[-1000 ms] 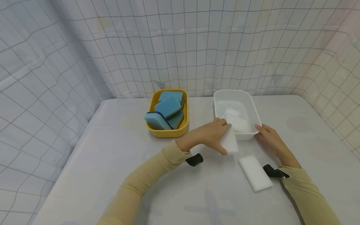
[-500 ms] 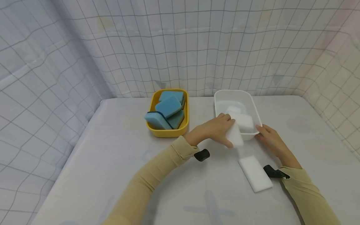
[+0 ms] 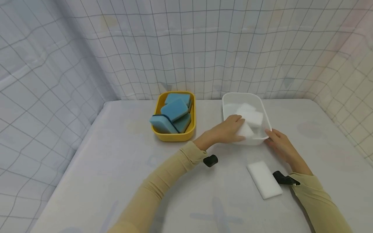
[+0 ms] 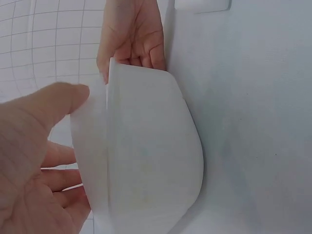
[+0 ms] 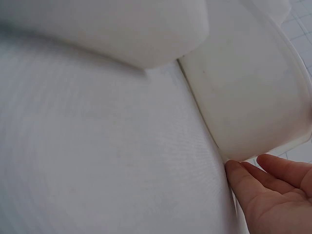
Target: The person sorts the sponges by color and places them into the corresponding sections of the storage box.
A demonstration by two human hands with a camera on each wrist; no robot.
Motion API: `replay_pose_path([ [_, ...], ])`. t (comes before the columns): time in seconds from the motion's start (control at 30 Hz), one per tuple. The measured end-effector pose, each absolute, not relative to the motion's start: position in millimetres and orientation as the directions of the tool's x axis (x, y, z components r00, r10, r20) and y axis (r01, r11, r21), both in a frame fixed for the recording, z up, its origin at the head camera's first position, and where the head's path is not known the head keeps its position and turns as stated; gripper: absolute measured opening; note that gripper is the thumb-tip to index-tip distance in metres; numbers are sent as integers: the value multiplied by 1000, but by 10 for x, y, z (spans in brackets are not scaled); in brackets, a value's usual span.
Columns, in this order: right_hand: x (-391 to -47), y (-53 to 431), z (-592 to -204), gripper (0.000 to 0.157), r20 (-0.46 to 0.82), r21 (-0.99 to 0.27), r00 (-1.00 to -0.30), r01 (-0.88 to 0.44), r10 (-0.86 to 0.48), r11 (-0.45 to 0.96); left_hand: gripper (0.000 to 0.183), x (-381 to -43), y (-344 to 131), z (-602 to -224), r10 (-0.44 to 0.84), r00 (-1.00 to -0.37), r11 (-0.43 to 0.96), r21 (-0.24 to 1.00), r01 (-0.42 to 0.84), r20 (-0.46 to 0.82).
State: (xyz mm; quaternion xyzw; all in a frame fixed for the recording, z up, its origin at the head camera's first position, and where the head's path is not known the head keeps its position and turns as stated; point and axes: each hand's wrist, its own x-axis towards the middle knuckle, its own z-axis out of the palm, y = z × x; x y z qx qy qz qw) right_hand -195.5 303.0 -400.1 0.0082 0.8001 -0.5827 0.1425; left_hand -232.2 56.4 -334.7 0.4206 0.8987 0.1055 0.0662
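Observation:
My left hand (image 3: 228, 130) grips a white melamine sponge (image 3: 245, 130) at the near-left side of a white plastic tub (image 3: 266, 113). In the left wrist view that sponge (image 4: 89, 146) stands above the tub's rim, with the thumb on one side and fingers on the other. Two more white sponges (image 3: 253, 118) show inside the tub. My right hand (image 3: 280, 145) holds the tub's near-right corner, thumb at the rim and fingers against the outer wall. Another white sponge (image 3: 264, 180) lies flat on the table, left of the right wrist.
A yellow tub (image 3: 175, 137) with several blue sponges (image 3: 174, 110) stands left of the white tub; one sponge leans over its left rim. A grid-patterned curtain (image 3: 186, 48) hangs behind and at both sides of the white-covered table (image 3: 116, 145).
My left hand has moved away from me and slightly right, bringing its sponge over the tub's near rim. The sponges inside have shifted toward the far end. My right hand stays put.

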Motion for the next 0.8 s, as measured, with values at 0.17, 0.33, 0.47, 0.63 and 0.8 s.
replay_pose_path([
  [0.17,-1937,3026,-4000,78,-234,-932,-960,177,-153,316,49,-2369,609,-3399,777,-626,597,235,767,70],
  [0.33,-1938,3023,-4002,77,-230,-930,-962,173,-149,323,47,-2380,615,-3450,755,-648,610,256,750,100],
  [0.47,-1945,3020,-4001,77,-225,-930,-962,164,-157,330,45,-2376,593,-3485,750,-651,602,285,746,119],
  [0.63,-1941,3026,-3980,77,-225,-923,-962,160,-152,350,44,-2372,579,-3500,754,-638,584,288,759,154],
  [0.8,-1940,3032,-3988,78,-234,-918,-961,168,-149,358,45,-2351,573,-3515,766,-615,561,273,781,186],
])
